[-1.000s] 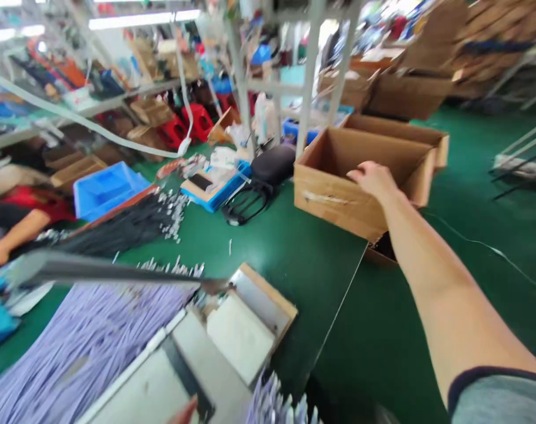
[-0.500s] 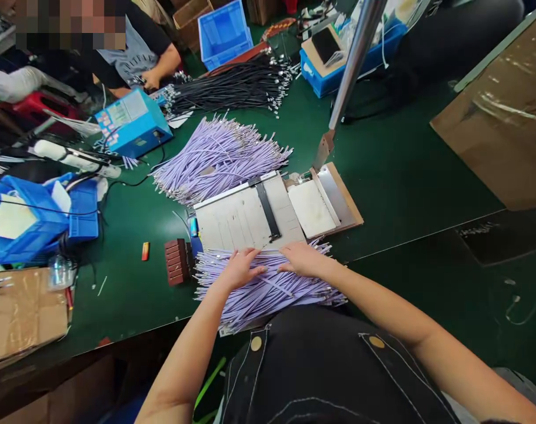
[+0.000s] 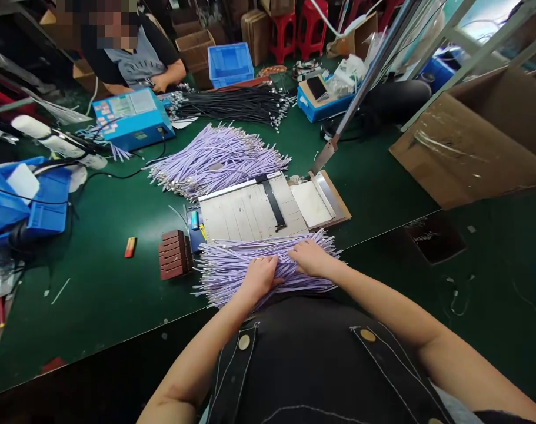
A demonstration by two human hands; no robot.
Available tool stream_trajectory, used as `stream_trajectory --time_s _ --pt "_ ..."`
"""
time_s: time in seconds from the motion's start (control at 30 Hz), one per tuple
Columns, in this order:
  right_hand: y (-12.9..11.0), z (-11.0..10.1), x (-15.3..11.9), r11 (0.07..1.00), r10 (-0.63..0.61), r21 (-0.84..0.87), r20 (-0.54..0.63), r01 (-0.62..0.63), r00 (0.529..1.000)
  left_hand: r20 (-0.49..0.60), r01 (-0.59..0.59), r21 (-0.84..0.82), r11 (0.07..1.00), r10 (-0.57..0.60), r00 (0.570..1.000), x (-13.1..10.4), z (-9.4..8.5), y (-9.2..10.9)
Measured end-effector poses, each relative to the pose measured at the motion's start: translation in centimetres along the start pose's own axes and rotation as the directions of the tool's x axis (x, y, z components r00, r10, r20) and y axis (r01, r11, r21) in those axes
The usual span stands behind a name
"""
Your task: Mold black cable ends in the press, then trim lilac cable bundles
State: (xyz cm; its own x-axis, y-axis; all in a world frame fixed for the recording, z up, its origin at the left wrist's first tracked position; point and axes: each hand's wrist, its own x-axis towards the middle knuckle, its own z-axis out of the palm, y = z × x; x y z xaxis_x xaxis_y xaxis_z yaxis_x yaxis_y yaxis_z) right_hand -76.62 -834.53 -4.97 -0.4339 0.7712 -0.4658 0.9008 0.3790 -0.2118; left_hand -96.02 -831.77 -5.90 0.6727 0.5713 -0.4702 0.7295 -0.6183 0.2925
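Observation:
A pile of thin lilac cables (image 3: 227, 271) lies at the table's front edge, against my apron. My left hand (image 3: 262, 275) rests on the middle of this pile with its fingers curled over some cables, thumb toward the right. To its right, my right hand (image 3: 310, 259) bends its fingers around cables near the pile's far side. How many strands each one grips is hidden. Just beyond the pile lies a pale flat board (image 3: 236, 215) with ruled lines and a black strip (image 3: 273, 203) across it. Another heap of lilac cables (image 3: 219, 159) sits behind the board.
A notched brown block (image 3: 173, 256) and an orange lighter-sized item (image 3: 130, 247) lie at left. Behind are a blue machine (image 3: 133, 121), black cables (image 3: 232, 106) and a seated person (image 3: 139, 59). A slanting metal bar (image 3: 360, 88) and a cardboard box (image 3: 466, 141) stand right.
Both hands have gone from lying along the pile's far edge to curling into the cables; the left shifted right and nearer me. The pile looks more gathered. The camera view has tilted up.

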Motion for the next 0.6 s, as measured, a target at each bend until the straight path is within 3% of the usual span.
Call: stream_trajectory --time_s 0.13,0.27,0.4,0.6 --pt "-0.2 -0.6 0.5 0.999 0.032 -0.014 0.019 -0.032 0.999 0.039 -0.036 -0.04 0.999 0.038 0.999 0.9 -1.2 -1.2" --pt "-0.2 -0.8 2.2 1.0 -0.006 -0.014 0.093 0.008 0.996 0.045 -0.061 -0.059 0.996 0.064 0.997 1.6 -1.2 -1.4" --pt "0.5 -2.3 3.4 0.998 -0.061 0.039 0.171 0.055 0.983 0.052 0.009 -0.059 0.998 -0.006 0.999 2.0 -1.1 -0.7" --pt "1.0 -3.6 3.1 0.997 -0.062 0.063 0.127 0.054 0.99 0.124 0.07 -0.113 0.991 -0.055 0.991 2.6 -2.9 -1.0"
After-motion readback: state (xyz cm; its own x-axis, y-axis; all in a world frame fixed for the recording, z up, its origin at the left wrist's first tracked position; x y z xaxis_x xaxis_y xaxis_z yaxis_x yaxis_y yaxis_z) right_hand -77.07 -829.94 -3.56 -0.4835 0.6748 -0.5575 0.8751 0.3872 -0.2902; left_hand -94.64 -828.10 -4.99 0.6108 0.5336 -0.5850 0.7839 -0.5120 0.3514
